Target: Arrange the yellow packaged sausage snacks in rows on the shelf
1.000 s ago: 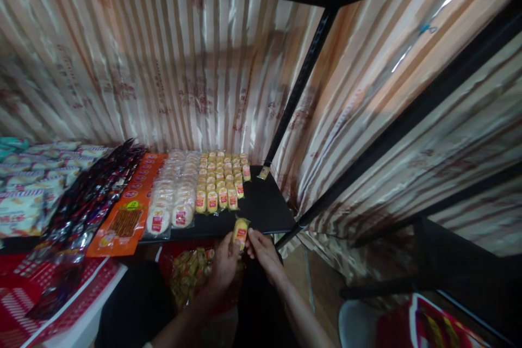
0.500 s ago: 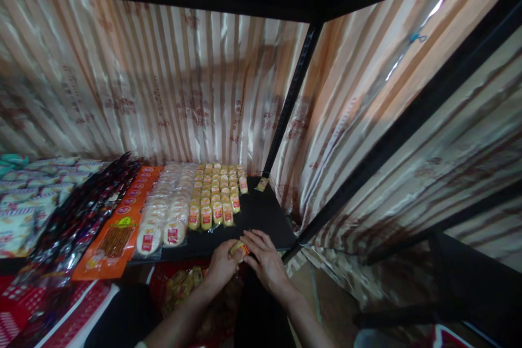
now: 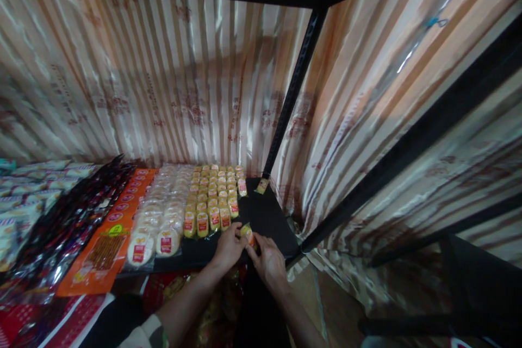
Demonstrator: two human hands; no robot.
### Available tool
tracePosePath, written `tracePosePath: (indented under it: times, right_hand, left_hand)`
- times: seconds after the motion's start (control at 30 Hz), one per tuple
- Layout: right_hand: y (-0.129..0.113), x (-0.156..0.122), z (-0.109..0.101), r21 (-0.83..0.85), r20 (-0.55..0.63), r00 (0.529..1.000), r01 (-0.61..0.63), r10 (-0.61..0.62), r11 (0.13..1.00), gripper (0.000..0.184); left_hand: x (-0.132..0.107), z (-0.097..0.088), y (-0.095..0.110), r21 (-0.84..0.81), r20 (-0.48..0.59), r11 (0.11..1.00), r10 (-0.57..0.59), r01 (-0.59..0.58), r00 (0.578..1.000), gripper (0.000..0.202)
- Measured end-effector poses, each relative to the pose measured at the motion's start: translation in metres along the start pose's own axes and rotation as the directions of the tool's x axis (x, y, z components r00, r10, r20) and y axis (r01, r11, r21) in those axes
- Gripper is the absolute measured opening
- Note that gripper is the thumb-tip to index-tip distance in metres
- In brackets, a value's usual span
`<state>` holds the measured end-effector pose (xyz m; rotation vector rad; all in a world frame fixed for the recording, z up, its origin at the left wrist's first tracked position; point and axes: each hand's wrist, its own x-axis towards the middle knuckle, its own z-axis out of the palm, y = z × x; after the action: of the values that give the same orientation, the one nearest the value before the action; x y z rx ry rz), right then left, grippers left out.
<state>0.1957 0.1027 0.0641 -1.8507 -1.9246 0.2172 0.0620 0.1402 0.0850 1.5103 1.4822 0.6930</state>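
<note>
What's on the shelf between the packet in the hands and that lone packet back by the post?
Nothing: the head view shows only bare black shelf between the held packet and the lone packet.

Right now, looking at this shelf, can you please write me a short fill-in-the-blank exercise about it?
1. The left hand and the right hand together hold one ___ packet.
2. The rows of small packets lie on a ___ shelf.
3. The round white packets lie to the ___ of those rows.
Missing words: yellow; black; left.
</note>
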Motion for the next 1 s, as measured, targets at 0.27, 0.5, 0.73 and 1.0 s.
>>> tracePosePath:
  times: [0.27, 0.5, 0.73, 1.0]
  right_hand:
    - [0.007, 0.025, 0.02, 0.034, -0.13, 0.983, -0.128, 0.131, 0.991, 0.042]
    - [0.013, 0.052, 0.028, 0.277, -0.123, 0.968, -0.178, 0.218, 0.944, 0.042]
    - [0.014, 0.075, 0.028, 0.409, -0.162, 0.955, -0.163, 0.247, 0.898, 0.041]
    - [0.023, 0.101, 0.05, 0.546, -0.163, 0.953, -0.128, 0.255, 0.828, 0.044]
  left_hand:
    - [0.023, 0.013, 0.015, -0.036, -0.084, 0.998, 0.039, -0.042, 0.996, 0.041]
    - [0.033, 0.026, 0.023, -0.22, -0.116, 0.971, 0.064, -0.088, 0.991, 0.039]
    - [0.047, 0.034, 0.024, -0.19, -0.165, 0.974, 0.092, -0.123, 0.982, 0.039]
    - [0.07, 0.052, 0.036, -0.16, -0.169, 0.983, 0.062, -0.09, 0.984, 0.048]
